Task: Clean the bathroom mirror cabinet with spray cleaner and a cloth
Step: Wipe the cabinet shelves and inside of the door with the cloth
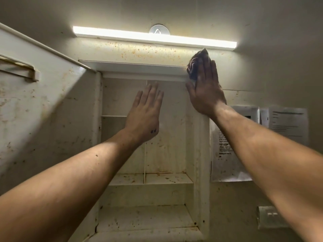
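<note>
The white mirror cabinet [202,172] stands open in front of me, its stained shelves bare. Its door [43,105] swings out to the left, speckled with rust-coloured spots. My right hand [206,91] presses a dark brownish cloth [196,64] flat against the cabinet's upper right corner, fingers straight and pointing up. My left hand [146,110] is held up in front of the upper compartment, palm forward, fingers spread, holding nothing. No spray bottle is in view.
A lit strip light [153,36] runs along the wall above the cabinet, with orange specks on the wall under it. Printed paper sheets [288,123] hang on the wall to the right. A white switch plate [269,217] sits lower right.
</note>
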